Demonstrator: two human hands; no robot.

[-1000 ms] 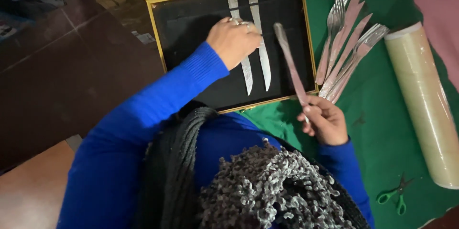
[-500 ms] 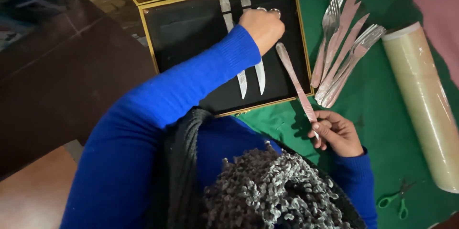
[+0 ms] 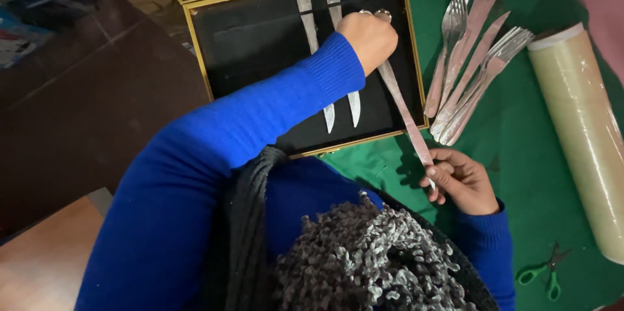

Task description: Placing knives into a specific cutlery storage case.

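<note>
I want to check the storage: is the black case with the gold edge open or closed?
Open: the case shows its black lining, with two knives lying inside.

Knives: 2 in the open black-lined case, one beside the other, pts toward near side. 1 more long knife over the case's right edge, held betw. both hands: 2 hands, left hand far, right hand near. Loose cutlery pile on green cloth, right of case: approx. 6 pcs, forks & knives mixed, exact no. unclear due to overlap. 1 roll of clear wrap, far right. 1 pr green-handled scissors, near right.
</note>
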